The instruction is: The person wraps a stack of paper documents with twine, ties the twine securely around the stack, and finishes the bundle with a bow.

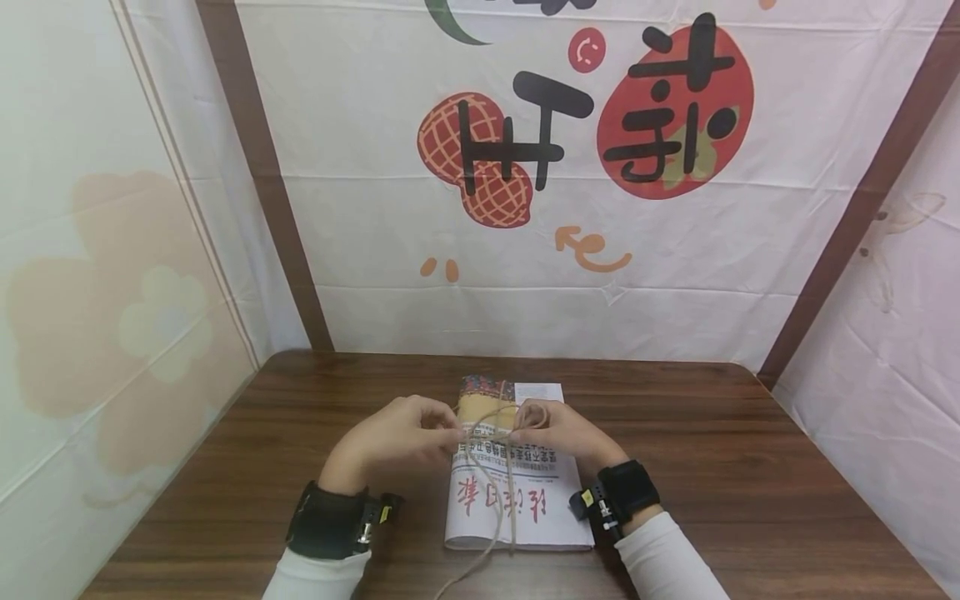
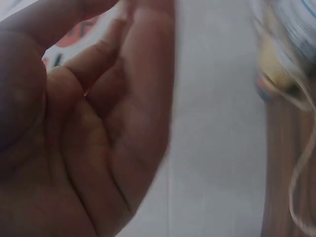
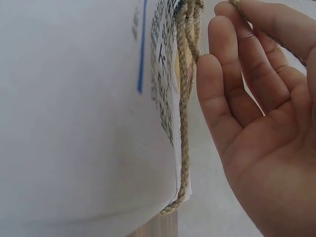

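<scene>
A folded newspaper bundle lies on the table with twine crossing it lengthwise and across. My left hand is at the bundle's left edge, thumb and fingers pinching the twine near the crossing; the fingertips are mostly hidden in the left wrist view. From the right, my right hand pinches a loop of twine between thumb and forefinger, just over the printed face. In the right wrist view its other fingers are loosely bent beside the twine, which runs down over the bundle's edge.
The dark wooden table extends to both sides of the bundle. A loose twine tail trails toward the front edge. Behind the table hangs a printed white cloth, with more cloth at left and right.
</scene>
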{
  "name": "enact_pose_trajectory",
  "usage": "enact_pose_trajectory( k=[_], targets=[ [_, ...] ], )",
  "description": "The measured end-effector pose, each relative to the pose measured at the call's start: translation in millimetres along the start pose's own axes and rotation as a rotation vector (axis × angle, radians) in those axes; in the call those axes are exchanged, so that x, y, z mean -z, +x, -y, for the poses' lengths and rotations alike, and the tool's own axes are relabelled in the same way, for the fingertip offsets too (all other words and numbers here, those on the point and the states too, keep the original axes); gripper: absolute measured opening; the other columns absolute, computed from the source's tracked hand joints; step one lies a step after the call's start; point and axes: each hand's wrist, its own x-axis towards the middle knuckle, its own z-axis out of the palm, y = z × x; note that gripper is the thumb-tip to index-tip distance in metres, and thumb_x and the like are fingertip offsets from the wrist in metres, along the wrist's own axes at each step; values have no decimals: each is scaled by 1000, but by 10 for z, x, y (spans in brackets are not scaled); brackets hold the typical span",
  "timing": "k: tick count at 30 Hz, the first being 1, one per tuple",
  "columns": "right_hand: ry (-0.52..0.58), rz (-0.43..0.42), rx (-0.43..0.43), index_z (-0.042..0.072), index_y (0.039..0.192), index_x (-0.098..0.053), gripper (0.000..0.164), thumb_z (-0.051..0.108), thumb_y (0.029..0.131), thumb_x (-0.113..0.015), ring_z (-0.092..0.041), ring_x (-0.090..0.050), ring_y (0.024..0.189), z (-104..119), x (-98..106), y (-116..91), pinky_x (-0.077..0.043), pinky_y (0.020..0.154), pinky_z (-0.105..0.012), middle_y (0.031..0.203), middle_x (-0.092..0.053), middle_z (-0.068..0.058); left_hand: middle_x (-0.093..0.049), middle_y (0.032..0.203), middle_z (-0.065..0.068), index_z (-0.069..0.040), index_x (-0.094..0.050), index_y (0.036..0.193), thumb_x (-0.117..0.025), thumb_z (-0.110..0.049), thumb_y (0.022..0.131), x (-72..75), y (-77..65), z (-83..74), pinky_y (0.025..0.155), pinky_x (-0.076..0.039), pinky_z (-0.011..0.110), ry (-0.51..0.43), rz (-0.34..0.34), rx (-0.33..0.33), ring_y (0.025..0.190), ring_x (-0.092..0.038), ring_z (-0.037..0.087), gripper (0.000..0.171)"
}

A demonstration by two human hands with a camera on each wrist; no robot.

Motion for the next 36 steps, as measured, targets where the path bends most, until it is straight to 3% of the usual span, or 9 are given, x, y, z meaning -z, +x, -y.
enact_pose_trajectory(
  k=[4, 9, 12, 16, 22, 29, 31, 33, 36],
  targets=[
    [1, 1, -4, 16, 97, -66, 12, 26, 94, -72, -18, -64, 84, -3, -1, 5, -49, 78, -36, 90, -71, 1, -68, 89, -8, -17, -75, 102, -70, -13, 86, -77, 66, 108, 72, -52, 35, 184, 19, -84, 82, -62, 13, 17],
    [18, 7, -14, 15, 99, -65, 13, 25, 95, -72, -19, -66, 89, -15, -7, 1, -50, 82, -37, 92, -72, 1, -62, 79, -8, -11, -76, 103, -75, -5, 80, -250, 200, 103, 65, -50, 25, 263, 102, -235, 72, -56, 6, 24],
    [10, 11, -7, 15, 99, -65, 13, 25, 95, -71, -18, -66, 88, -17, -5, -3, -50, 80, -35, 91, -71, 1, -61, 78, -7, -10, -78, 94, -79, -7, 77, -350, 262, 101, 65, -47, 22, 326, 109, -270, 71, -54, 5, 17],
    [-4, 6, 10, 14, 98, -65, 13, 25, 95, -71, -18, -64, 84, -11, 2, -6, -50, 77, -34, 89, -71, 0, -58, 83, -8, -15, -79, 82, -83, -14, 76, -441, 313, 111, 69, -45, 23, 394, 53, -275, 76, -52, 7, 7],
    [-9, -2, 2, 16, 98, -65, 13, 27, 94, -73, -17, -66, 87, -16, 13, -2, -50, 81, -37, 90, -71, 2, -67, 80, -17, -22, -78, 85, -82, -25, 84, -473, 369, 107, 64, -50, 24, 266, -64, -245, 70, -59, 2, 5],
    [8, 7, -30, 16, 101, -65, 15, 29, 95, -70, -19, -66, 93, -14, 17, -9, -49, 84, -41, 95, -70, 0, -69, 75, -12, -18, -77, 92, -79, -31, 88, -524, 441, 50, 61, -53, 27, 68, -400, -155, 65, -63, 5, 14],
    [12, 9, -39, 16, 100, -65, 15, 29, 95, -70, -20, -65, 93, -10, 19, -12, -48, 85, -41, 95, -71, -1, -71, 76, -10, -17, -76, 94, -78, -30, 89, -530, 447, 34, 60, -53, 29, 12, -464, -127, 65, -64, 6, 14],
    [8, 5, -45, 16, 100, -65, 15, 30, 95, -71, -19, -65, 93, -10, 19, -14, -48, 85, -41, 95, -70, 0, -71, 76, -10, -19, -74, 94, -78, -30, 89, -526, 436, 27, 61, -53, 30, -7, -461, -107, 65, -65, 8, 13],
    [8, 1, -35, 15, 100, -65, 16, 29, 95, -71, -18, -65, 93, -18, 19, -12, -49, 85, -40, 95, -70, 0, -70, 79, -10, -20, -73, 92, -78, -32, 88, -513, 425, 64, 65, -53, 31, 47, -347, -101, 70, -65, 9, 13]
  ],
)
